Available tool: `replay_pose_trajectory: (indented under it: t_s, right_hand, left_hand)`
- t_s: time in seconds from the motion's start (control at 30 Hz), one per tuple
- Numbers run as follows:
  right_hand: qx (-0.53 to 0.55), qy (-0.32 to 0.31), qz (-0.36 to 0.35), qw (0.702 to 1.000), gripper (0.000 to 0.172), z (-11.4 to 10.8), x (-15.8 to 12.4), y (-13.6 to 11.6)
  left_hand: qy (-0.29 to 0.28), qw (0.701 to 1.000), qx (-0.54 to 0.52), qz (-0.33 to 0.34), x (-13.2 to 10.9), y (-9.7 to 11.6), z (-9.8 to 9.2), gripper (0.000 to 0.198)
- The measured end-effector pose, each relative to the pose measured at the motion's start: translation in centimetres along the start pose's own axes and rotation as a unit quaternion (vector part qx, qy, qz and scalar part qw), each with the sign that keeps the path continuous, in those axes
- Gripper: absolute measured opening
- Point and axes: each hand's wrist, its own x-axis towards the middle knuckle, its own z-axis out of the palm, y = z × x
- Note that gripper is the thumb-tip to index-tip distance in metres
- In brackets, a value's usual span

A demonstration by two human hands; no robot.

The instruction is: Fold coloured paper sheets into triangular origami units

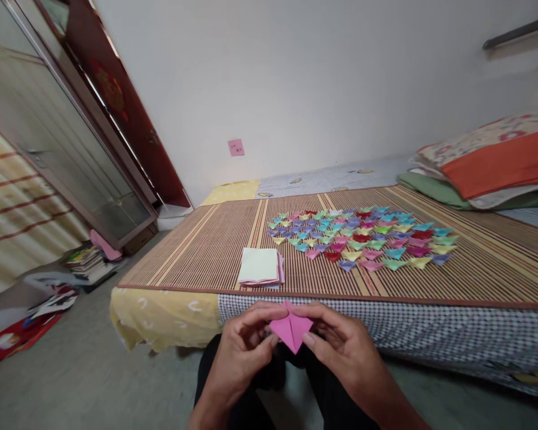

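A folded piece of pink origami paper (291, 327), diamond-shaped with a crease down its middle, is held up in front of the bed's edge. My left hand (246, 346) pinches its left corner between thumb and fingers. On the other side my right hand (341, 343) grips the right corner, thumb at the lower edge and index finger along the top. Just beyond the hands lies a stack of square paper sheets (259, 266), pale green on top. Rows of small folded paper pieces (358, 239) in many colours spread across the mat to the right.
A striped bamboo mat (183, 245) covers the bed, over checked and yellow sheets. Folded bedding with an orange band (506, 167) is piled at the far right. Books (87, 263) and a red bag-like item (22, 334) lie on the floor at left, near a glass-panelled door (72, 119).
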Motion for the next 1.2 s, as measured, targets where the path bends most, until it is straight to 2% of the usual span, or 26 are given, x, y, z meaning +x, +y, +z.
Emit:
replay_pose_trajectory:
  t_s: [0.23,0.37,0.47,0.63,0.77,1.0,1.1,1.2]
  right_hand:
    - [0.028,-0.026,0.000,0.999,0.033,-0.1,-0.1,0.5]
    - [0.042,-0.033,0.015,0.998,0.030,0.0,0.0,0.6]
    - [0.044,-0.034,0.022,0.998,0.031,0.1,0.0,0.9]
    - [0.041,-0.032,0.023,0.998,0.031,-0.1,-0.2,0.9]
    - [0.032,-0.032,0.012,0.999,0.032,-0.1,-0.2,0.7]
    - [0.034,-0.030,0.007,0.999,0.038,-0.1,0.0,0.9]
    - [0.039,-0.032,0.013,0.999,0.041,-0.1,0.0,1.1]
    - [0.037,-0.033,0.014,0.999,0.040,0.0,-0.1,1.0]
  left_hand:
    - [0.022,1.000,0.012,-0.014,-0.1,0.3,-0.1,0.021]
    - [0.035,0.998,-0.014,-0.040,-0.2,0.2,0.0,0.009]
    - [0.043,0.997,-0.030,-0.051,-0.4,-0.1,-0.1,0.010]
    - [0.110,0.989,-0.082,-0.054,-0.7,-0.7,-0.3,0.015]
    - [0.137,0.989,-0.030,-0.041,-0.8,-0.8,-0.3,0.012]
    - [0.100,0.992,0.071,0.001,-0.9,-0.1,-0.1,0.014]
    - [0.076,0.995,0.068,-0.003,-0.9,-0.2,-0.2,0.017]
    - [0.096,0.995,0.018,-0.031,-0.9,-0.5,0.0,0.010]
